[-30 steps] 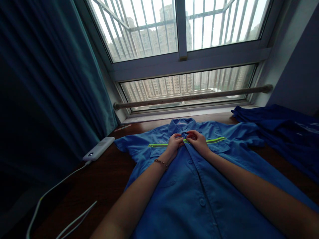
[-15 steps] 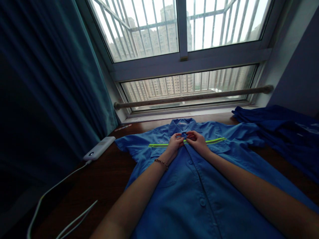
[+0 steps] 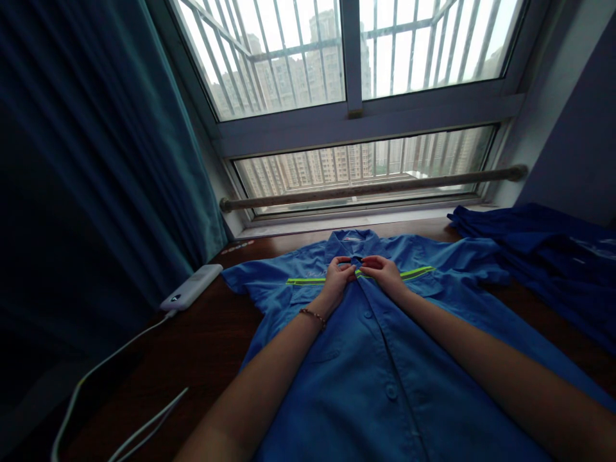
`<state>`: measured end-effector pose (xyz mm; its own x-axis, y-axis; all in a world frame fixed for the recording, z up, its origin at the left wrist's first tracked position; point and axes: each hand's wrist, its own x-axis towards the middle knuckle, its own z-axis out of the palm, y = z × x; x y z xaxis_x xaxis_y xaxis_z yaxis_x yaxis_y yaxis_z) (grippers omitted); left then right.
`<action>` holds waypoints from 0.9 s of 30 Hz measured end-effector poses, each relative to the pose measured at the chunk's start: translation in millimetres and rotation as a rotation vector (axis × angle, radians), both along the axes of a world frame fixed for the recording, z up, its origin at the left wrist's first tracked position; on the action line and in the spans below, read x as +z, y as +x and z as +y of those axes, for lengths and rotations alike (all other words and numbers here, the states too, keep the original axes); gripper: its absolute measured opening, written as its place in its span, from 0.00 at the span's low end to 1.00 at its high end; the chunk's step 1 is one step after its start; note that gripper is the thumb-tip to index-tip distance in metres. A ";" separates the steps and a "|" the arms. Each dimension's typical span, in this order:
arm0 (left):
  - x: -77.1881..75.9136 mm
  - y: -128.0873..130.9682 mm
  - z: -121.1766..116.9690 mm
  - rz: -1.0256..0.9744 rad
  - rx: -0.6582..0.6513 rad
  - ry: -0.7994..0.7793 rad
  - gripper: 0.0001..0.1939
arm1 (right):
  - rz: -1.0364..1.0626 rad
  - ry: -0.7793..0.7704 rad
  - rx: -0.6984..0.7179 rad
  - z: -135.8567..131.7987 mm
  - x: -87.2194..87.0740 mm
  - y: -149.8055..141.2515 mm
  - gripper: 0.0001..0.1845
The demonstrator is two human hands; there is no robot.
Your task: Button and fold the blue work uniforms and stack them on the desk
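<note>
A blue short-sleeved work shirt (image 3: 332, 398) lies spread front up, its collar toward the window and a yellow-green stripe across the chest. My left hand (image 3: 340, 277) pinches the front placket just below the collar, at the stripe. Opposite it, my right hand (image 3: 382, 273) grips the other side of the placket, the fingertips of both hands nearly meeting. Whatever button sits between the fingers is hidden. Lower down the front, a button (image 3: 391, 391) shows on the placket, with another button (image 3: 368, 314) above it.
On the brown wooden table (image 3: 206, 346), a white power bank (image 3: 192, 287) lies at left with a white cable (image 3: 108, 355) plugged in. Folded dark blue clothing (image 3: 543, 250) is at right. Behind are a window rail (image 3: 375, 189) and a blue curtain (image 3: 120, 141).
My right hand's fingers have shifted slightly and straightened at the placket. My left hand keeps its pinch in nearly the same place. The shirt lies as before.
</note>
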<state>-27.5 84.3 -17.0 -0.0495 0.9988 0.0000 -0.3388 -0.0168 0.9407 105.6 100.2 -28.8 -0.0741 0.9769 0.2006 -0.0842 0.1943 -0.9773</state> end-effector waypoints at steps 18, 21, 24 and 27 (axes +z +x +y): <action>-7.0 -4.9 2.8 0.296 -0.134 0.223 0.28 | 0.024 -0.148 -0.009 10.4 -8.9 3.9 0.19; -10.8 -5.8 4.0 0.468 -0.100 0.302 0.27 | 0.041 -0.231 -0.002 13.0 -7.4 5.3 0.20; -13.4 -6.3 4.2 0.576 -0.035 0.340 0.24 | -0.163 -0.165 -0.089 8.4 -0.3 5.3 0.16; -13.4 -7.2 5.0 0.652 -0.007 0.333 0.23 | -0.597 0.118 -0.270 -7.7 12.7 0.6 0.11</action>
<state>-34.7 89.2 -30.4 0.0710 0.9409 0.3311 0.2875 -0.3372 0.8965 106.2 92.5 -16.1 0.0392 0.9507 0.3077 0.5313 0.2409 -0.8122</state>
